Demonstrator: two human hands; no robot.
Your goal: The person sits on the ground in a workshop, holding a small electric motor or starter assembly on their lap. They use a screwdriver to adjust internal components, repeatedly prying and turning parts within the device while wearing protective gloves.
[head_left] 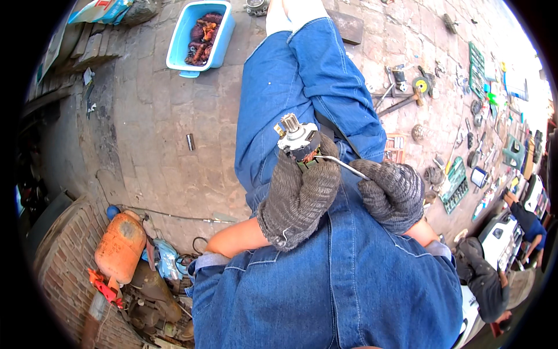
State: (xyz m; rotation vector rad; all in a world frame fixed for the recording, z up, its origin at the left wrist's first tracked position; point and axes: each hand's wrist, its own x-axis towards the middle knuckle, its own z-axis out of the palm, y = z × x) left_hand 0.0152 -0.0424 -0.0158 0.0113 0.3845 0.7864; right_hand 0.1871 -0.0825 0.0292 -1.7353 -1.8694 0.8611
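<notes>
light-blue rectangular plastic tub point(223, 45), reddish-brown scraps point(203, 39) inside | short dark metal cylinder point(190, 142) on grey-brown brick paving point(154, 110) | rust-stained orange rounded metal tank point(120, 239), round blue ball point(113, 212) just beside | wooden-handled hammer point(401, 104) near yellow-centred dark disc point(420, 86) | green plastic tool case point(456, 189), right | dark-clothed person point(481, 270) near white vehicle point(497, 234)

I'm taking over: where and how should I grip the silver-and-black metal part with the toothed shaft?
Probably the silver toothed shaft, from the far side: it juts free, while the grey-gloved left hand holds the other end, a thin metal rod at its right.
</notes>
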